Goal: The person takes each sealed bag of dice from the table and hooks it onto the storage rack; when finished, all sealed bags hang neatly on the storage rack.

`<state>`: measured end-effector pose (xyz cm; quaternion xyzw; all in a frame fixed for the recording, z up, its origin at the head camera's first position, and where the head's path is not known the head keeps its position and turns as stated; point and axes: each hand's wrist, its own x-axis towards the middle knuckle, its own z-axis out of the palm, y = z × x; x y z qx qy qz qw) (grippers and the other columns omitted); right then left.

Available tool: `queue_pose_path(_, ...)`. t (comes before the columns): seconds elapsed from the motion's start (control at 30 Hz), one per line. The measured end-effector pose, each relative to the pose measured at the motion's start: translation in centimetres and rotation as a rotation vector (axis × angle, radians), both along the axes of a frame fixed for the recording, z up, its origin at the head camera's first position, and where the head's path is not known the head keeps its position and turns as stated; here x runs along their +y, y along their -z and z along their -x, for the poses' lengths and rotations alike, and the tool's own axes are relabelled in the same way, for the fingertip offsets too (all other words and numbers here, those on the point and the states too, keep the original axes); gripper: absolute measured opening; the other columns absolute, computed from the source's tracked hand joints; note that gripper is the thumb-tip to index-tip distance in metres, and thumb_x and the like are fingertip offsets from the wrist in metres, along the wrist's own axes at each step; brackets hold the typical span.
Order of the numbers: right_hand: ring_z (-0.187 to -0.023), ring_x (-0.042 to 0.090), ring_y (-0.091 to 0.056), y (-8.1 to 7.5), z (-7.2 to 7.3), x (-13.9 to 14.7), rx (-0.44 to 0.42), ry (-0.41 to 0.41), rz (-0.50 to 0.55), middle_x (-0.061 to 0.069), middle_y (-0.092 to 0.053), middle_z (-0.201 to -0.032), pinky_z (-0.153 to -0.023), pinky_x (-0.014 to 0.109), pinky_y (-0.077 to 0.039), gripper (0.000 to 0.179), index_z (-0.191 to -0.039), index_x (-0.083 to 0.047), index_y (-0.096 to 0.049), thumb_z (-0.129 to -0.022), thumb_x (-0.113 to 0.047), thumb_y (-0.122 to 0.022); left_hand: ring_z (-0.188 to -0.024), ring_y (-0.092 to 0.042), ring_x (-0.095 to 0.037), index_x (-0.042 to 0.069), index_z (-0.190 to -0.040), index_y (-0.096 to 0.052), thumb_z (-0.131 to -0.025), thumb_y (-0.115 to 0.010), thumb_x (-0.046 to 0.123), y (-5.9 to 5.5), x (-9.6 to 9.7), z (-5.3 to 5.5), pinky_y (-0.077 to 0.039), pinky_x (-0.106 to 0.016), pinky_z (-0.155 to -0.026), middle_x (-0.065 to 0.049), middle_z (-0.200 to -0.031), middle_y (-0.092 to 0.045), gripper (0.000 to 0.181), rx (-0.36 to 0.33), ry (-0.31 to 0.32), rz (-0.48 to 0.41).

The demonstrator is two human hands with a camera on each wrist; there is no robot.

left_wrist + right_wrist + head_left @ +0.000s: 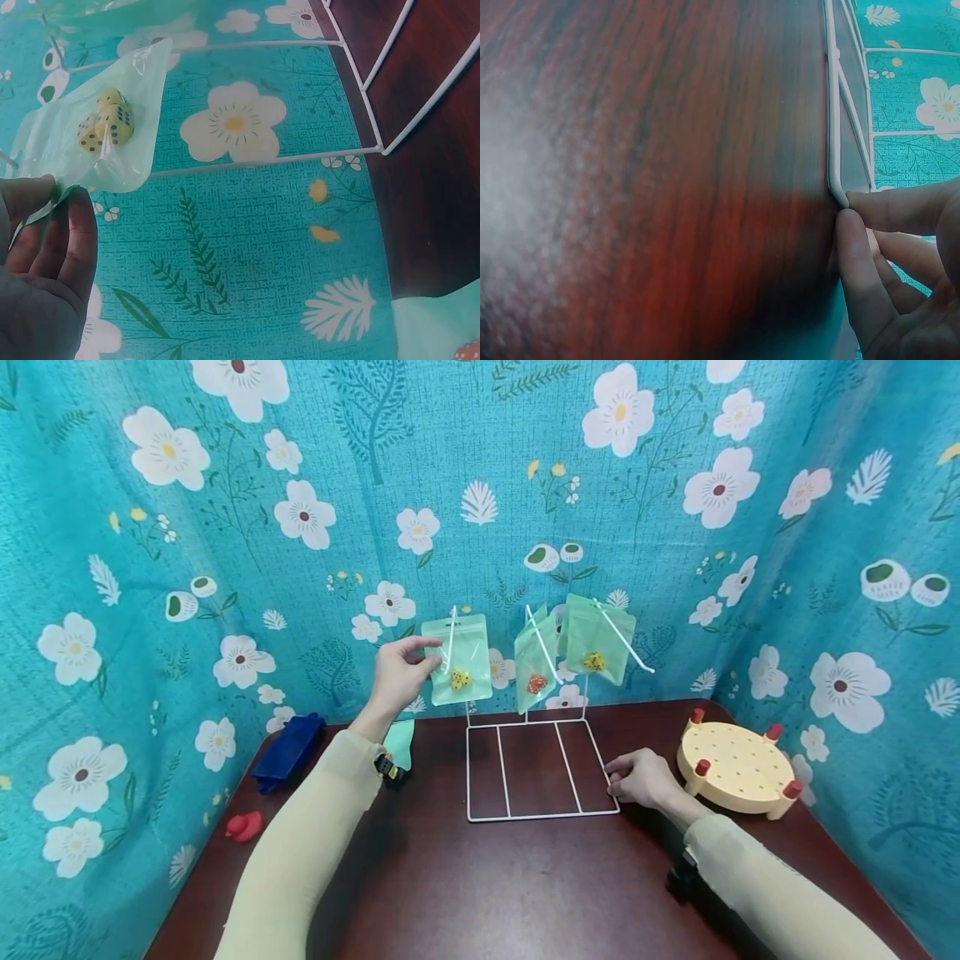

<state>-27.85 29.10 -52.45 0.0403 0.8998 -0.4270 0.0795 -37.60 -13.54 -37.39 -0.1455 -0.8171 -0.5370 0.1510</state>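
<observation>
A white wire display rack (543,816) stands on the table with three hooks at its back. From the left hook hangs a pale green pouch (472,647) with yellow dice (109,124) showing through it. My left hand (401,672) pinches that pouch's edge between thumb and fingers. A middle pouch (529,652) holds orange-red dice (537,683), and green pouches (600,631) with yellow dice hang on the right hook. Low at the rack's front right corner, my right hand (648,781) pinches the wire frame between thumb and forefinger.
Beyond my left wrist another green pouch (400,742) lies on the table. A dark blue tray-like object (288,752) and a red rubber duck (244,827) sit at the left edge. On the right is a round cream pegboard (735,764) with red-tipped legs. A flowered curtain (450,443) closes off the back.
</observation>
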Motion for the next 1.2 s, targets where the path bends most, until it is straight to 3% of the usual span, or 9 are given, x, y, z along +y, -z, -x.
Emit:
queue_pose_path(0.17,-0.074,0.011,-0.072,-0.1,0.0,-0.1,0.003,-0.009,-0.002,0.008,-0.074,-0.088,-0.073,0.035,-0.071,0.039,-0.129,0.006,-0.08,-0.09,0.003,-0.086,-0.11,-0.084,-0.033,0.017,-0.128,-0.086,-0.106,-0.079,0.014,0.3,0.0,0.6,-0.057,-0.028,-0.067,-0.009,-0.137,-0.08,0.023,-0.009,0.001,-0.032)
queue_pose_path(0.5,-0.074,0.012,-0.073,0.0,0.1,-0.1,0.012,-0.012,-0.007,0.007,-0.074,-0.087,-0.07,0.031,-0.07,0.036,-0.126,0.005,-0.081,-0.09,0.003,-0.086,-0.108,-0.083,-0.031,0.02,-0.126,-0.086,-0.107,-0.078,0.013,0.1,0.0,1.0,-0.046,-0.029,-0.057,-0.007,-0.137,-0.081,0.022,-0.031,-0.042,-0.027)
queue_pose_path(0.67,-0.073,0.011,-0.073,0.2,0.1,-0.1,0.023,-0.014,-0.02,0.007,-0.075,-0.088,-0.07,0.032,-0.07,0.037,-0.126,0.005,-0.081,-0.09,0.002,-0.087,-0.105,-0.081,-0.029,0.021,-0.127,-0.086,-0.107,-0.077,0.014,-0.1,0.0,1.2,-0.046,-0.029,-0.058,-0.006,-0.139,-0.08,0.022,-0.022,-0.051,-0.004)
queue_pose_path(0.97,-0.073,0.011,-0.073,0.2,0.0,0.0,0.023,-0.016,-0.029,0.007,-0.076,-0.088,-0.069,0.03,-0.069,0.037,-0.126,0.004,-0.082,-0.089,0.001,-0.087,-0.114,-0.082,-0.032,0.022,-0.13,-0.085,-0.108,-0.077,0.015,-0.4,-0.1,0.9,-0.051,-0.033,-0.064,-0.006,-0.145,-0.077,0.025,-0.029,-0.031,0.028)
queue_pose_path(1.2,-0.071,0.01,-0.076,0.1,0.1,0.1,0.059,-0.04,-0.04,0.007,-0.078,-0.087,-0.067,0.031,-0.069,0.036,-0.122,0.006,-0.083,-0.087,0.002,-0.088,-0.129,-0.079,-0.037,0.016,-0.13,-0.084,-0.108,-0.075,0.016,-0.7,-1.9,0.0,-0.051,-0.031,-0.07,-0.01,-0.146,-0.077,0.023,-0.014,0.005,0.033)
